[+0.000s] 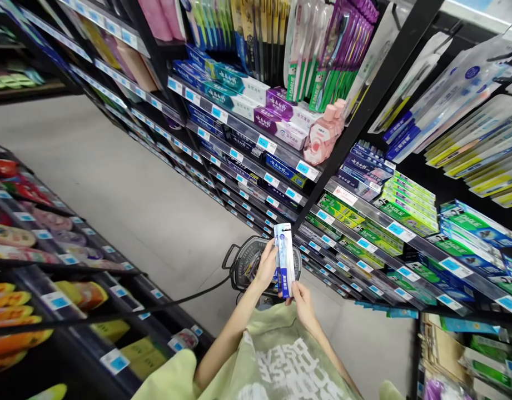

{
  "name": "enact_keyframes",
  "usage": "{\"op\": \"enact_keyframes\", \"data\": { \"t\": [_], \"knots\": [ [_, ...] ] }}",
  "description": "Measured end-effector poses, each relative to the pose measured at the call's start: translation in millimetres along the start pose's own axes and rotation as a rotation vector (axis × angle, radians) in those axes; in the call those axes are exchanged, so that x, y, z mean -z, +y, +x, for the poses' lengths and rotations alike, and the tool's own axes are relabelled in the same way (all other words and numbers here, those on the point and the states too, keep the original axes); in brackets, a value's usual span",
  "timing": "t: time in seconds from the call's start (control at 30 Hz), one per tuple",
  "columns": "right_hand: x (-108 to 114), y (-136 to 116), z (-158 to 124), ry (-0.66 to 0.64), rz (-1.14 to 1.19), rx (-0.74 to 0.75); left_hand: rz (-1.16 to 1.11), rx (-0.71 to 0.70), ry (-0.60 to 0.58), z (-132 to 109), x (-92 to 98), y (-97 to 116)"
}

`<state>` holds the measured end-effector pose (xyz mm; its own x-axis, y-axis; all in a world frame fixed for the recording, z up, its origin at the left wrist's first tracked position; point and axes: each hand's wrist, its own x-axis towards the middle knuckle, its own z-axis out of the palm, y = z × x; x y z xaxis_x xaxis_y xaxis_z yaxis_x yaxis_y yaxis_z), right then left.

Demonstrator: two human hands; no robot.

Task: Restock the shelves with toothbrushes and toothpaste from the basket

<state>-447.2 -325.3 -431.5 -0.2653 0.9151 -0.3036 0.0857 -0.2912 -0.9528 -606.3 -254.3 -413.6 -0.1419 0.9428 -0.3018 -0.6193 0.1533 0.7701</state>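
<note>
A packaged toothbrush in a white and blue pack is held upright in front of my body. My left hand grips its left side, with the fingers partly behind the pack. At the lower right corner, my right hand pinches the pack between thumb and fingers. Below the hands stands a dark basket with several items inside, partly hidden by my hands and the pack.
Shelves with toothpaste boxes, hanging toothbrushes and pink bottles rise at the right. Lower shelves with slippers line the left. Grey floor runs between them. A dark cord crosses from the left towards the basket.
</note>
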Motion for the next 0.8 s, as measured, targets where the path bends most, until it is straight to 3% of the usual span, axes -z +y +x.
{"op": "enact_keyframes", "data": {
  "t": [0.17,0.4,0.6,0.8],
  "knots": [
    [5.4,4.4,1.9,-0.001,-0.039,-0.007,-0.003,-0.009,-0.075,-3.3,-6.3,4.4],
    [8.4,3.6,5.4,-0.002,-0.058,0.005,0.091,-0.036,-0.095,-2.3,-14.4,6.6],
    [7.4,5.7,5.9,0.064,-0.013,0.008,0.165,-0.03,-0.05,-5.1,-26.0,10.4],
    [16.5,18.6,17.7,0.154,-0.157,0.067,0.201,0.015,-0.052,0.7,-36.7,10.5]
  ]
}}
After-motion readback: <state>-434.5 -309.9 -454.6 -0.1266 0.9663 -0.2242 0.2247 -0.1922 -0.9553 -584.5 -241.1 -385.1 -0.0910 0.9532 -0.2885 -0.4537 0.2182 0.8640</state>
